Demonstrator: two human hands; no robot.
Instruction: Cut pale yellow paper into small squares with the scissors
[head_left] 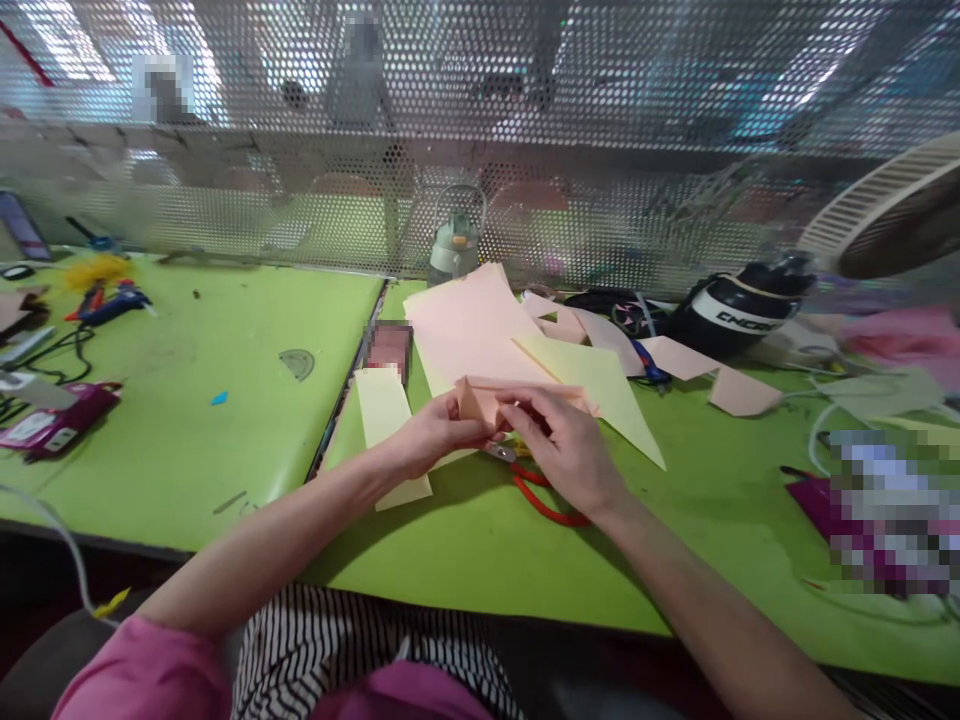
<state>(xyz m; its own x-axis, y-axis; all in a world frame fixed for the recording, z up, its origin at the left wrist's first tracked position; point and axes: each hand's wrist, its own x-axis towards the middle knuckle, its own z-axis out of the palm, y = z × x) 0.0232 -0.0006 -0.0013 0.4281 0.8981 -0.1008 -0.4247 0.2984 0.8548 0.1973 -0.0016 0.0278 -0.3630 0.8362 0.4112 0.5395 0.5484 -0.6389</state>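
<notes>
Left hand (426, 438) and right hand (568, 452) both pinched the folded paper (475, 403), well back from the table's (457, 550) near edge, apparently mid-fold, next move likely calling for a firmly pressed crease.

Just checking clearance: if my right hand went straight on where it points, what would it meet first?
Your right hand would likely meet the folded pink paper first; exact depth is unclear.

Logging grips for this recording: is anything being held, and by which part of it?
Yes, a folded pink paper piece: the left hand holds its left end, the right hand just right of that; exact contact is partly hidden.
</notes>
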